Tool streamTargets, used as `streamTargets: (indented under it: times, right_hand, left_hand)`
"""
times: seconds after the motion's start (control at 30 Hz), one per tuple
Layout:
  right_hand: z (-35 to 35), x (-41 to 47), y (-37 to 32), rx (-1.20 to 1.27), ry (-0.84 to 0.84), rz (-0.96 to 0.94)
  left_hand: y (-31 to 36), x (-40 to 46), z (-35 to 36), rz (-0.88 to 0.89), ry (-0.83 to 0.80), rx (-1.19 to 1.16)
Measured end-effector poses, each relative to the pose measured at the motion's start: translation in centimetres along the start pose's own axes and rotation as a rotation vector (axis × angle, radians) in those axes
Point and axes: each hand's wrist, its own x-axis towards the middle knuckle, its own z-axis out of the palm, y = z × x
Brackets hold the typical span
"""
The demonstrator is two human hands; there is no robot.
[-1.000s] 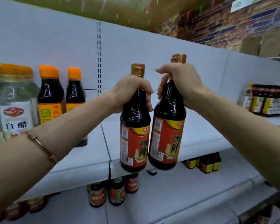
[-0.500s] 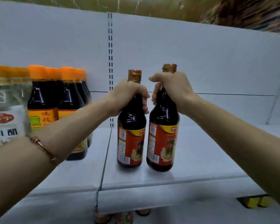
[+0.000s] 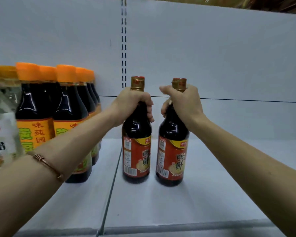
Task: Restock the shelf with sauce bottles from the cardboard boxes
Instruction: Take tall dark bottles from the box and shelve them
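Head view: at the lower left of the frame, a thin copper-coloured bracelet (image 3: 46, 164) is worn on the left forearm, which reaches up toward centre frame. The front edge of the white shelf (image 3: 186, 227) runs across the bottom of the frame, and a seam between two shelf panels is seen left of centre.

At mid-frame, the left bottle (image 3: 136, 146) is gripped at the neck by the left hand (image 3: 132, 104), with the fingers curled fully round the dark glass below the gold cap. The right bottle (image 3: 172, 151) is gripped at the neck by the right hand (image 3: 182, 104), with the fingers wrapped round it and the thumb raised toward frame left. Both bottles are upright with their bases on the shelf, side by side but apart. Red-orange labels and dark sauce are shown on each.

At the left of the frame, a row of orange-capped bottles (image 3: 36, 117) is set front to back, and a clear vinegar bottle (image 3: 1, 134) is cut off by the left edge. Behind everything, the white back panel (image 3: 212, 57) is crossed by a slotted upright.
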Motion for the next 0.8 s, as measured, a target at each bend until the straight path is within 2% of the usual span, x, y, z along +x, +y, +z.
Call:
streamTargets:
  times: [0.1,0.23,0.37,0.47,0.6,0.7,0.8]
  right_hand:
    - [0.3,-0.4,2.3,-0.038,-0.001,-0.122]
    - [1.2,-1.6,5.7,-0.071,0.066,-0.123]
    - [2.0,-0.9,6.0,-0.055,0.049,-0.127]
    - [2.0,-0.7,6.1,-0.046,0.005,-0.116]
    - [1.0,-1.6,6.6,-0.082,-0.125,-0.022]
    - [-0.9,-3.0,7.9,-0.092,-0.333,0.104]
    - [-2.2,-3.8,8.9,-0.106,-0.516,0.132]
  left_hand:
    - [-0.7,0.8,-0.4,0.061,0.047,0.038]
    - [-1.5,1.1,-0.4,0.121,0.100,0.012]
    - [-2.1,1.4,-0.1,0.240,0.360,0.295]
    - [-2.4,0.5,0.6,0.350,0.529,0.418]
    - [-5.8,-3.3,1.3,0.183,0.488,0.461]
    - [-8.3,-6.2,1.6,0.050,0.379,0.637]
    - [-8.5,-6.3,1.1,0.014,0.336,0.528]
